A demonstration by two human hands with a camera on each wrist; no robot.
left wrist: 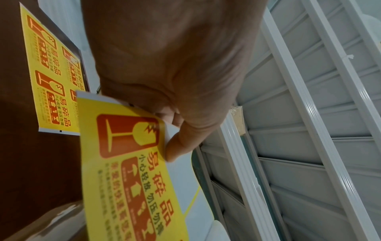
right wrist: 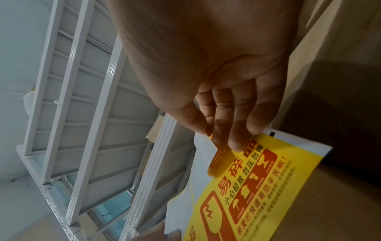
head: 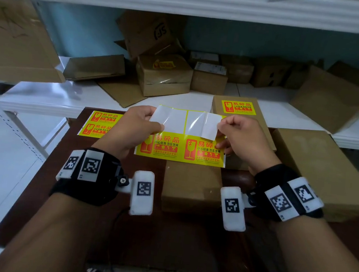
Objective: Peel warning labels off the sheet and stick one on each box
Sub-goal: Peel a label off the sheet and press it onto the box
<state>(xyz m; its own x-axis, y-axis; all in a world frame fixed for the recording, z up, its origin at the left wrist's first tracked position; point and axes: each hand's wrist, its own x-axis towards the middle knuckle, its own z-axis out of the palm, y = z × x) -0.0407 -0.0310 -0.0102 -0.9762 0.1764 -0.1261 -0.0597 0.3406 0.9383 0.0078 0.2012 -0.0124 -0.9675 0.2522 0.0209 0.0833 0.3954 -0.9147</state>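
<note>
Head view: left hand (head: 139, 123) pinching the left edge of a yellow-and-white sheet of fragile warning labels (head: 182, 146), held up above a plain brown cardboard box (head: 192, 187) on a dark brown table (head: 75, 191). Right hand (head: 244, 135) pinching a half-peeled label (head: 209, 125), white back showing, curling off the sheet's upper right. Upper row of the sheet bare and glossy, two printed labels in the lower row. Second sheet of yellow labels (head: 100, 124) flat on the table, far left. Labelled brown box (head: 238, 107) at the far right, on the edge of a white shelf (head: 45, 97); large unlabelled brown box (head: 330, 171) on the right.

Left wrist view: thumb and fingers (left wrist: 181, 143) closed on the sheet's (left wrist: 128, 171) edge; second sheet (left wrist: 49, 78) beyond on the table.

Right wrist view: fingertips (right wrist: 237, 138) curled onto the lifted label corner (right wrist: 218, 164), sheet (right wrist: 257, 187) below.
</note>
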